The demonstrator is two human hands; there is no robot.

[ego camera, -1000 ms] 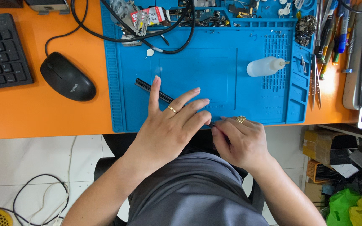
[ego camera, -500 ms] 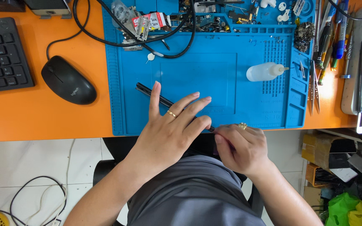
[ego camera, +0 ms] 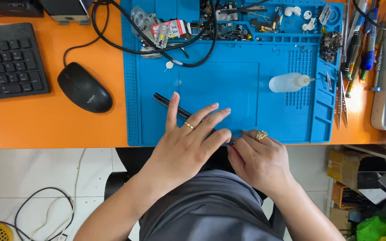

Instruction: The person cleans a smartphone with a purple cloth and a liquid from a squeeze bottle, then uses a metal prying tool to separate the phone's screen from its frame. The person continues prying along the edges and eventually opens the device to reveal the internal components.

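A long, thin, flat black device [ego camera: 164, 100] lies edge-up and slanted on the blue silicone work mat [ego camera: 246, 116], its upper end pointing up-left. My left hand [ego camera: 188, 143] covers its middle; my right hand [ego camera: 258, 156] pinches its lower end at the mat's near edge.

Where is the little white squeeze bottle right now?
In the head view, the white squeeze bottle lies on its side on the right part of the blue work mat, beyond the right hand.

A blue mat [ego camera: 246, 89] lies on an orange desk [ego camera: 45, 129], with a black mouse [ego camera: 85, 93] and keyboard [ego camera: 7, 62].
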